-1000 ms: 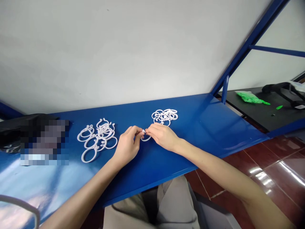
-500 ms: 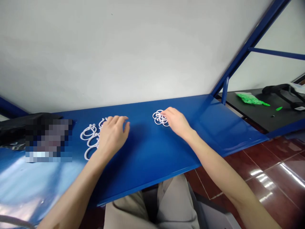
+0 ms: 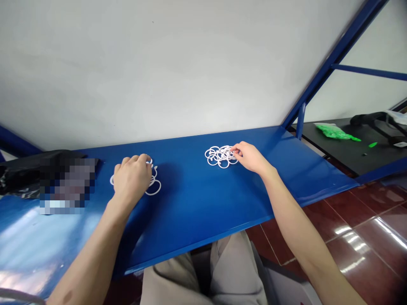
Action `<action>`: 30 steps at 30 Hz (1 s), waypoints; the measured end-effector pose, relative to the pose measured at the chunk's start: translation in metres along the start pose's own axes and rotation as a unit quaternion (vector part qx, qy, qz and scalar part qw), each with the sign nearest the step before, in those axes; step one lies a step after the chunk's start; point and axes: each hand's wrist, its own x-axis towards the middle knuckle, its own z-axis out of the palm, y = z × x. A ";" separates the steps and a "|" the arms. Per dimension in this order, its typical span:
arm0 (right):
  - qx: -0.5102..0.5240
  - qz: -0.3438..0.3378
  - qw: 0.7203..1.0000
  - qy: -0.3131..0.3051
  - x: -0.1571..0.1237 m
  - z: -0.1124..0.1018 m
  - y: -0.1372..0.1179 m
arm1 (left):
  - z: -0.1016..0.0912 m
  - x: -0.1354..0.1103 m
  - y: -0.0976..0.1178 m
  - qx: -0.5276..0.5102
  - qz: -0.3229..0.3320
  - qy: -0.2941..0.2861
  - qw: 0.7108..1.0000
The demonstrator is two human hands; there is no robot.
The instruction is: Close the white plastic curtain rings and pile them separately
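Observation:
Two groups of thin white plastic rings with small ball ends lie on a blue tabletop [image 3: 190,199]. My left hand [image 3: 132,176] is over the left group of rings [image 3: 154,187], its fingers curled down among them. The back of that hand hides most of this group and the fingertips, so what they grip cannot be made out. At the right edge of the other, overlapping ring group [image 3: 219,156] is my right hand [image 3: 251,156]. Its thumb and fingertips are pinched together on a white ring.
A black bag [image 3: 60,156] and a blurred-out flat object [image 3: 68,186] lie at the left of the table. Behind rises a pale wall [image 3: 190,76]. On the right, past a blue frame post [image 3: 300,120], a black table [image 3: 343,156] carries a green packet [image 3: 335,131].
My left hand has moved left onto the left rings, its fingers now curled. My right hand has shifted slightly right. The right group shows more rings and spreads wider.

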 end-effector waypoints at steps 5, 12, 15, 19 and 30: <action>0.008 -0.003 1.000 -0.006 0.000 0.000 0.002 | -0.010 -0.001 0.009 -0.022 -0.031 0.054 0.998; -0.003 -0.011 1.000 0.001 -0.002 -0.003 -0.003 | -0.013 0.001 0.014 -0.071 -0.013 0.144 0.987; -0.013 -0.016 1.000 0.018 -0.004 -0.006 -0.007 | -0.014 0.000 0.022 -0.101 0.023 0.151 0.983; 0.003 -0.021 0.997 0.073 -0.004 -0.004 -0.020 | -0.011 -0.006 0.040 -0.159 0.095 0.127 0.975; 0.292 -0.092 0.946 -0.108 -0.019 0.046 -0.094 | 0.011 -0.031 0.077 -0.278 0.266 -0.005 0.923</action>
